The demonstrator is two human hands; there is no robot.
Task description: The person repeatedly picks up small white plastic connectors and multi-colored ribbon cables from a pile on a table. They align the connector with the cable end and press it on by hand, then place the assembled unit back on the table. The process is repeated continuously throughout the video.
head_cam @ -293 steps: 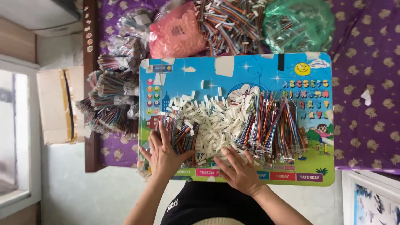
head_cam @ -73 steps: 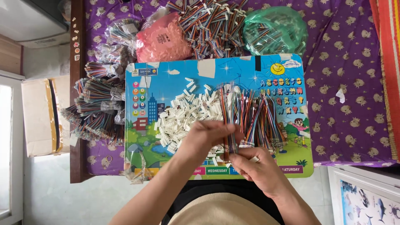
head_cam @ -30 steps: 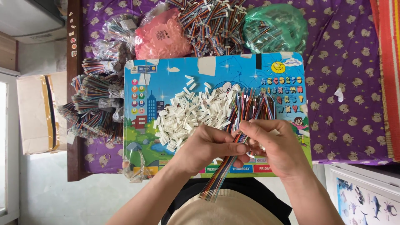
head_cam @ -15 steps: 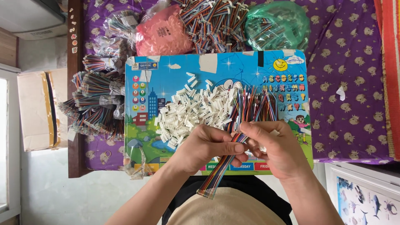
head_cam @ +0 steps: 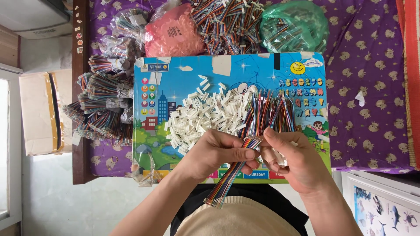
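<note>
My left hand (head_cam: 221, 150) pinches a flat multicoloured ribbon cable (head_cam: 229, 177) near its upper end; the cable hangs down toward my lap. My right hand (head_cam: 293, 159) is at that same end, fingertips on it, with small white connector housings (head_cam: 280, 156) tucked in its palm. Both hands hover over the near edge of a colourful cartoon board (head_cam: 175, 87). On the board lie a heap of white connector housings (head_cam: 210, 116) and, to its right, a row of loose coloured ribbon cables (head_cam: 271, 113).
Bundles of coloured cables (head_cam: 98, 105) are stacked left of the board. Behind it sit a pink bag (head_cam: 173, 32), a pile of cables (head_cam: 227, 22) and a green bag (head_cam: 293, 26). A purple patterned cloth (head_cam: 367, 87) covers the table. A cardboard box (head_cam: 37, 111) stands at far left.
Earlier both hands rested on the piles; since then a ribbon cable was lifted. Over the last second my hands stay nearly still, fingers working at the cable's upper end.
</note>
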